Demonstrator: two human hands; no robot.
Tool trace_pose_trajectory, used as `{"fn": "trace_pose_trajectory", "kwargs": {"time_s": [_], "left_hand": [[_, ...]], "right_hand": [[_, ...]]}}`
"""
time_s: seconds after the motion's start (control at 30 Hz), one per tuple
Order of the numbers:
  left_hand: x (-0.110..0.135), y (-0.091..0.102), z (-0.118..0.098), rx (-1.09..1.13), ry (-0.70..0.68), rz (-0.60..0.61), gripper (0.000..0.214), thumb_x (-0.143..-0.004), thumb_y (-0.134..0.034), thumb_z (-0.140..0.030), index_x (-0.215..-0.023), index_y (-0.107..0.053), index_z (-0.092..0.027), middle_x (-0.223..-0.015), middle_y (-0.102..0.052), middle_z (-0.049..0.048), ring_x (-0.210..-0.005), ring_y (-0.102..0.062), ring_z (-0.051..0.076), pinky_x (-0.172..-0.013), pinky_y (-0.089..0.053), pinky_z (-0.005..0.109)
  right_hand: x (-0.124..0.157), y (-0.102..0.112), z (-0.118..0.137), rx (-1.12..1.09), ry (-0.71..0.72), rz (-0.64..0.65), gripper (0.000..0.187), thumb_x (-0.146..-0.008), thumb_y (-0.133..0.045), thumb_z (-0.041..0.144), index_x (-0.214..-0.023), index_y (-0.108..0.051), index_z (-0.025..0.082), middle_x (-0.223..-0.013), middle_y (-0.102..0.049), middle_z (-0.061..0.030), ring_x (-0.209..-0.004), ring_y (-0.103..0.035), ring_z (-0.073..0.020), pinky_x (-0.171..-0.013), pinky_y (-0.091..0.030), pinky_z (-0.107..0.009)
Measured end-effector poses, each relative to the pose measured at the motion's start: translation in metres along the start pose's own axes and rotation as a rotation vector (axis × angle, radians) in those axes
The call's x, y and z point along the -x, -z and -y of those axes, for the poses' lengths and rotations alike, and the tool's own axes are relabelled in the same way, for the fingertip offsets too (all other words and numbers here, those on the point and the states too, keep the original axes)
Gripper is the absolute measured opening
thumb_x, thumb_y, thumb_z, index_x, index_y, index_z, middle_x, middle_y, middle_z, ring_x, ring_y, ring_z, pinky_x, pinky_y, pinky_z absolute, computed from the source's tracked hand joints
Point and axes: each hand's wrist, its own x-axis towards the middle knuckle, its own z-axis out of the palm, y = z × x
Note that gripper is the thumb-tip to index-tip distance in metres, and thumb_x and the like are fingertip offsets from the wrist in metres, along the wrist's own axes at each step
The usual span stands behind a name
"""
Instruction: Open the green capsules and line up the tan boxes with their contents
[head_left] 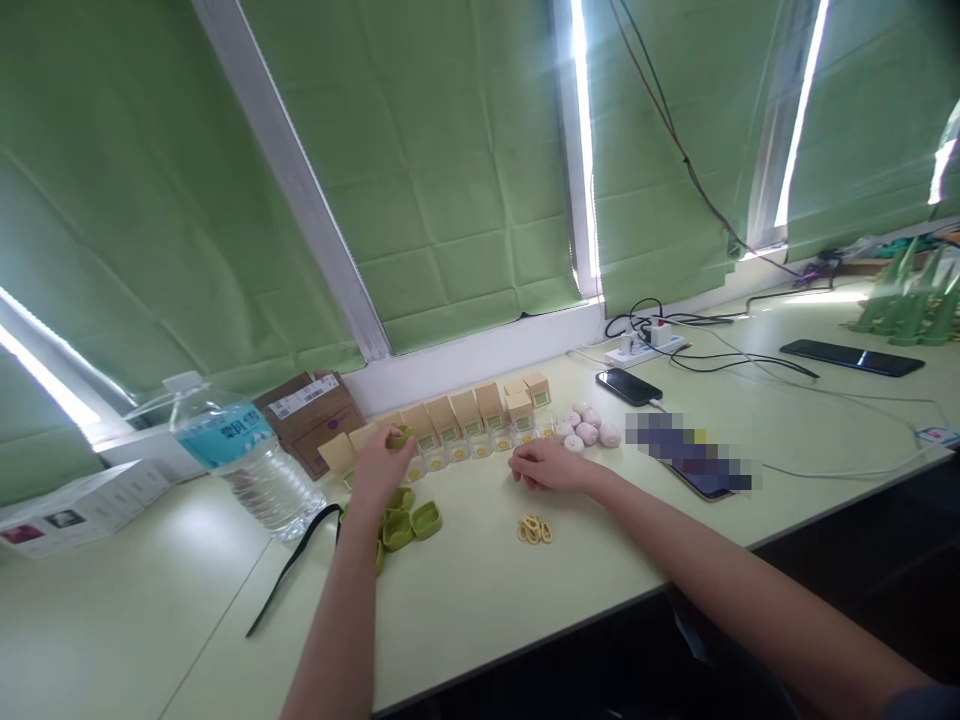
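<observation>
My left hand [381, 462] is closed on a small green case [403, 437] in front of the row of little boxes. Below that hand, several more green cases [399, 530] lie in a loose pile, partly hidden by my forearm. My right hand [546, 465] rests low over the table with its fingers curled; anything inside them is hidden. Nearer the table's front edge lie several yellow rings [535, 530]. To the right of my right hand sits a cluster of whitish-pink round pieces [589, 430].
Several small brown-topped boxes [465, 410] line the back. At left stand a water bottle [262, 480], a cardboard box [319, 425] and a white box [90, 505]. Phones [628, 386] and a power strip [649, 347] with cables lie right, beyond a pixelated phone [709, 484].
</observation>
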Motion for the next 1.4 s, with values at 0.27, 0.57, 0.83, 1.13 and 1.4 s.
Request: {"fn": "trace_pose_trajectory", "kwargs": {"time_s": [0.27, 0.57, 0.83, 1.13, 1.4], "left_hand": [[-0.001, 0.003, 0.049, -0.137, -0.001, -0.053, 0.03, -0.08, -0.062, -0.046, -0.088, -0.068, -0.018, -0.107, -0.069, 0.0115, -0.101, -0.063, 0.026, -0.097, -0.046, 0.038], [0.008, 0.01, 0.071, -0.348, 0.099, 0.206, 0.026, -0.074, -0.06, -0.039, -0.088, -0.072, -0.02, -0.1, -0.075, 0.0107, -0.093, -0.068, 0.03, -0.079, -0.049, 0.034], [0.009, 0.013, 0.068, -0.335, 0.146, 0.389, 0.034, -0.076, -0.057, -0.049, -0.062, -0.07, -0.021, -0.076, -0.074, 0.0104, -0.078, -0.069, 0.029, -0.068, -0.049, 0.033], [0.017, 0.008, 0.016, -0.198, -0.094, -0.107, 0.031, -0.089, -0.045, -0.041, -0.075, -0.063, -0.02, -0.089, -0.07, 0.0089, -0.09, -0.063, 0.025, -0.084, -0.048, 0.035], [0.071, -0.055, -0.072, 0.144, -0.73, 0.155, 0.016, -0.094, -0.054, -0.034, -0.093, -0.063, -0.02, -0.089, -0.067, 0.0057, -0.084, -0.061, 0.019, -0.08, -0.047, 0.033]], "right_hand": [[0.001, -0.001, 0.001, 0.095, 0.056, 0.019, 0.036, -0.094, -0.05, 0.042, -0.072, -0.065, 0.018, -0.062, -0.067, -0.0022, -0.053, -0.056, -0.0137, -0.055, -0.042, -0.026], [0.003, -0.001, 0.004, 0.108, 0.042, 0.028, 0.034, -0.093, -0.051, 0.041, -0.072, -0.066, 0.018, -0.061, -0.066, -0.0014, -0.052, -0.054, -0.0135, -0.055, -0.04, -0.026], [-0.003, 0.001, 0.008, -0.362, -0.13, -0.03, 0.033, -0.09, -0.058, 0.043, -0.071, -0.064, 0.017, -0.061, -0.062, -0.0011, -0.052, -0.056, -0.0112, -0.054, -0.051, -0.024], [-0.001, 0.009, 0.014, -1.001, -0.225, 0.007, 0.025, -0.095, -0.054, 0.031, -0.081, -0.065, 0.014, -0.068, -0.065, -0.0033, -0.059, -0.062, -0.0118, -0.072, -0.061, -0.03], [-0.002, 0.007, 0.014, -1.046, -0.232, 0.007, 0.025, -0.096, -0.048, 0.024, -0.082, -0.066, 0.012, -0.07, -0.067, -0.0057, -0.064, -0.065, -0.0132, -0.076, -0.061, -0.031]]}}
